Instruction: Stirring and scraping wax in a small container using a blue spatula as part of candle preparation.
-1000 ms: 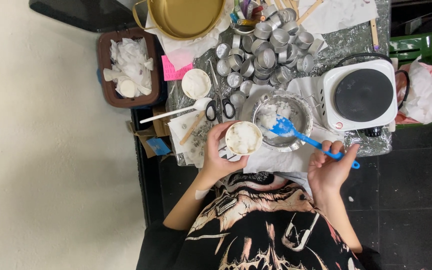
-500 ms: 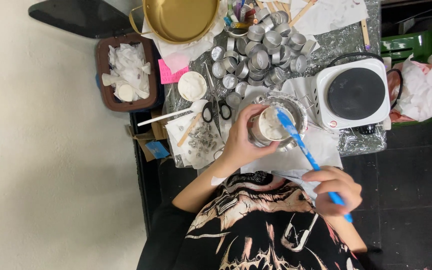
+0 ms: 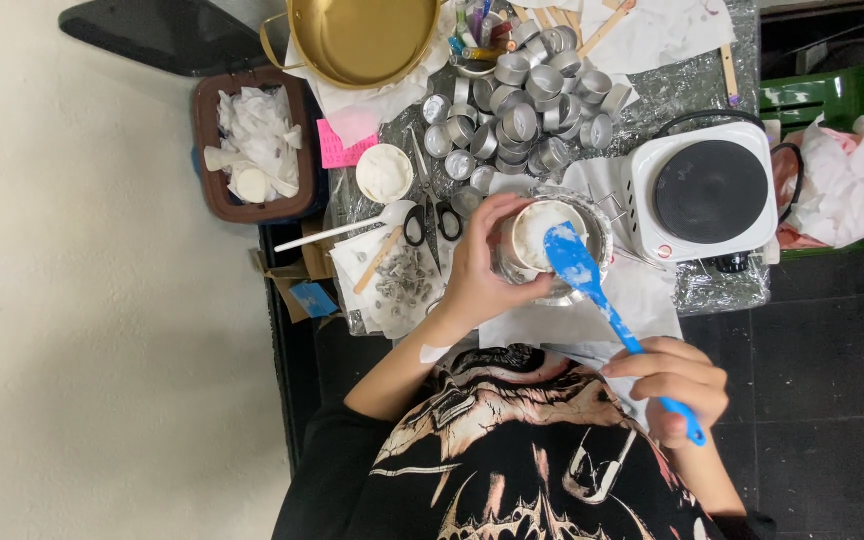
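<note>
The left hand (image 3: 477, 275) grips a small white cup (image 3: 540, 232) tilted over the metal bowl (image 3: 597, 215) — so wax falls inside — while the right hand (image 3: 674, 388), closed on the blue spatula (image 3: 592, 285), scrapes at its rim.

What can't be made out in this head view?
- Metal bowl: mostly hidden by the white cup that the left hand tilts over it.
- Spatula: handle middle hidden inside the right hand.
- Gold pan: cut off by the top edge.
- Small metal bits on paper: too small to identify.
</note>
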